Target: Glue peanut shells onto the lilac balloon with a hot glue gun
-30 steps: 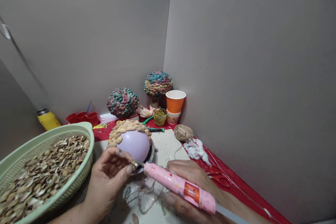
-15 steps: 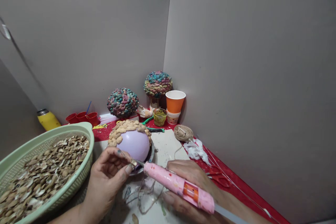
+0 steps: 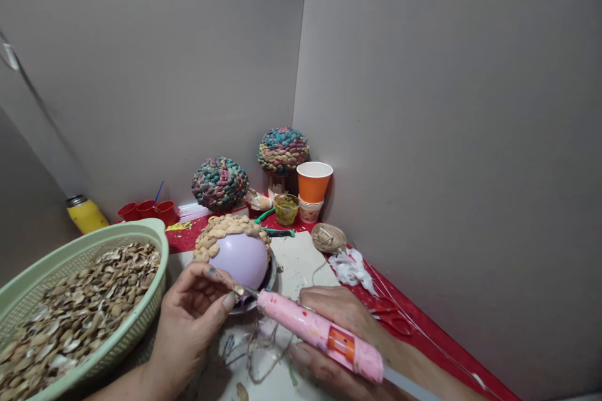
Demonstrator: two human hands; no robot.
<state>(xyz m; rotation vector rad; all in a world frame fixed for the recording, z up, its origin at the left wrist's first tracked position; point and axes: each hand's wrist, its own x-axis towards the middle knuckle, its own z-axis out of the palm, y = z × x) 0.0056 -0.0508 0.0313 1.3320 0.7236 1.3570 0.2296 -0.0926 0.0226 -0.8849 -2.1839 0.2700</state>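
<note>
Between the thumb and fingers of my left hand (image 3: 197, 307) is a small peanut shell (image 3: 239, 290). My right hand (image 3: 348, 326) grips a pink hot glue gun (image 3: 305, 322), its metal nozzle at the shell's edge. A clear glue stick (image 3: 407, 383) juts from the gun's back end. Just beyond my hands, a lilac balloon (image 3: 242, 257) rests in a round dish (image 3: 271, 282). Peanut shells (image 3: 230, 224) cover the balloon's top and left side, while its near face is bare. The dish is partly hidden by my left hand and the balloon.
A green basket (image 3: 162, 250) full of shells stands at left. Behind are two colourful shell-covered balls (image 3: 220, 183), red cups (image 3: 164, 210), a yellow bottle (image 3: 87, 214) and an orange paper cup (image 3: 313, 185). Twine (image 3: 329, 238), white tissue (image 3: 352, 269) and red scissors (image 3: 395, 319) lie at right.
Almost nothing differs. The glue gun's nozzle stays at the shell in my left hand, and the shell appears tilted very slightly.
</note>
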